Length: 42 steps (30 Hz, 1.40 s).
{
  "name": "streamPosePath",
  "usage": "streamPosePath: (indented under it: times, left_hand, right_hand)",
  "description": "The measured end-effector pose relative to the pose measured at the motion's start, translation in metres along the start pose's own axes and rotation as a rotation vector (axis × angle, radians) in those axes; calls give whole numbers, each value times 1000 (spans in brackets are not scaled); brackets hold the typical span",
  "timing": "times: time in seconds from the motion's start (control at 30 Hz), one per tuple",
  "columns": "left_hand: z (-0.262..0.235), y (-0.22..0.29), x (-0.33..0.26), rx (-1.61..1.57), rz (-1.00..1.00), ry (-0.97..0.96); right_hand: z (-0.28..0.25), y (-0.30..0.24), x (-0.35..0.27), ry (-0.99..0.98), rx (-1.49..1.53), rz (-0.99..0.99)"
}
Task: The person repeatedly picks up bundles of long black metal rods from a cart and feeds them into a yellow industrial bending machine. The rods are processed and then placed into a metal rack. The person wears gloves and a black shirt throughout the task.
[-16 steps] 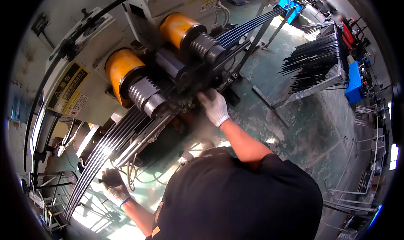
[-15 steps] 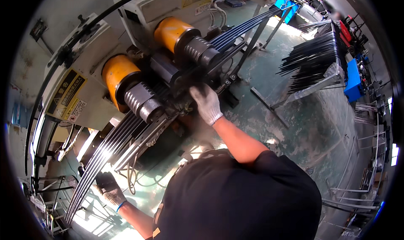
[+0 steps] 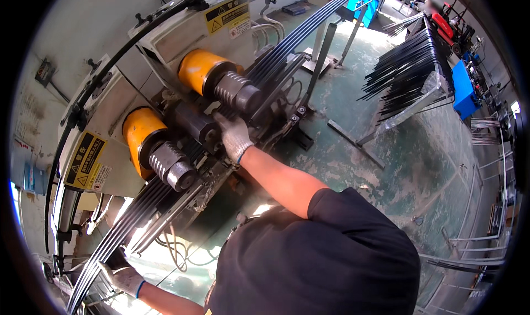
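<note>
My right hand (image 3: 234, 138), in a pale work glove, lies against the end of a dark angular block (image 3: 193, 121) between two threaded metal rollers. Its fingers are stretched out, with the tips partly hidden. One roller (image 3: 236, 91) projects from the far orange housing (image 3: 204, 69), the other (image 3: 171, 163) from the near orange housing (image 3: 142, 135). Lower left, my gloved left hand (image 3: 126, 279) is open beside several long dark rods (image 3: 118, 232), thumb near their edge. A dark shape by its fingers is too shadowed to make out.
Pale machine bodies (image 3: 110, 111) with yellow-black warning labels stand at the left. Many black rods (image 3: 400, 72) lie on a rack (image 3: 411, 115) at the right. A metal bar (image 3: 356, 143) is low over the green floor (image 3: 342, 188). Hoses (image 3: 175, 249) hang below the machine.
My right hand has moved left to the block's end, where it was blurred before. My left hand has shifted down and left, closer to the rods. The whole view has also shifted.
</note>
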<state>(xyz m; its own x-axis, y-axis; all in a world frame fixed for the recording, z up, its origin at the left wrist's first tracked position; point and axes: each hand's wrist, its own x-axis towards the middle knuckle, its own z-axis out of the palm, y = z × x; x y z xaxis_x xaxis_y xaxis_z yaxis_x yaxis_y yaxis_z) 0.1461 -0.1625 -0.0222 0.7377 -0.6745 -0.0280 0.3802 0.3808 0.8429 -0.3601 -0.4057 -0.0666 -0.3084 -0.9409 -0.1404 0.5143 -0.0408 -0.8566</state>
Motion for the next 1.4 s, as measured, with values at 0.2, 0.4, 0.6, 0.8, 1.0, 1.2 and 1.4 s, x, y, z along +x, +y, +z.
streamPosePath:
  times: [0.2, 0.4, 0.6, 0.8, 1.0, 1.2, 1.4]
  left_hand:
    - [100, 86, 23, 201, 110, 108]
    - [186, 82, 3, 370, 227, 36]
    - [258, 84, 4, 563, 489, -262]
    - [310, 96, 31, 1115, 739, -446]
    - [387, 71, 15, 1048, 846, -736]
    - [410, 61, -18, 841, 561, -701]
    - [407, 63, -13, 831, 584, -762]
  right_hand:
    - [3, -1, 8, 80, -37, 59]
    - [-2, 2, 15, 38, -275, -142]
    - [-3, 0, 12, -4, -196, -112]
    - [-4, -4, 11, -19, -202, -180]
    - [-7, -19, 1, -30, -190, -133]
    - [-7, -34, -6, -47, -212, -72]
    - [-7, -19, 3, -66, -161, -43]
